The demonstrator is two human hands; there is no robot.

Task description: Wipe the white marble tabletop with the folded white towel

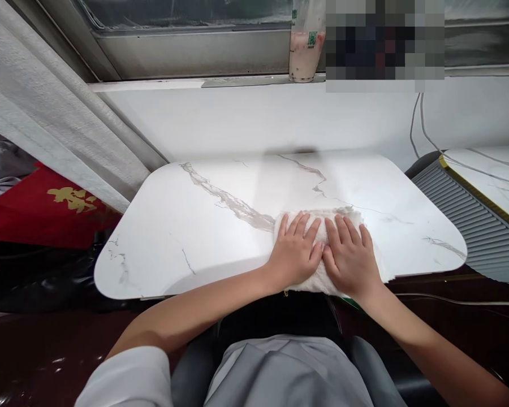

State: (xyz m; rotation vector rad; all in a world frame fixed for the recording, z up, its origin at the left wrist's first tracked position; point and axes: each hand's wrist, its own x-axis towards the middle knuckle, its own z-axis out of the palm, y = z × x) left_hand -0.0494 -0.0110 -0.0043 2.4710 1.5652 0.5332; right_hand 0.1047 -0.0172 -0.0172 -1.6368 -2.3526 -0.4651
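Note:
A white, fluffy cloth (322, 282) lies spread near the front edge of a white marble-patterned table (152, 232), right of its middle. My left hand (294, 251) rests palm down on the cloth, with its fingers stretched forward. Close beside it, my right hand (351, 254) presses flat on the same cloth, fingers slightly apart. The two thumbs nearly meet. A bit of cloth sticks out past my right wrist and over the table's front edge.
A tall clear cup (306, 56) with a pinkish drink stands on the window sill. A pale curtain (63, 90) hangs at left, near a red cloth item (25, 209). At right are a grey ribbed-sided table (479, 220) and thin cables (413, 127).

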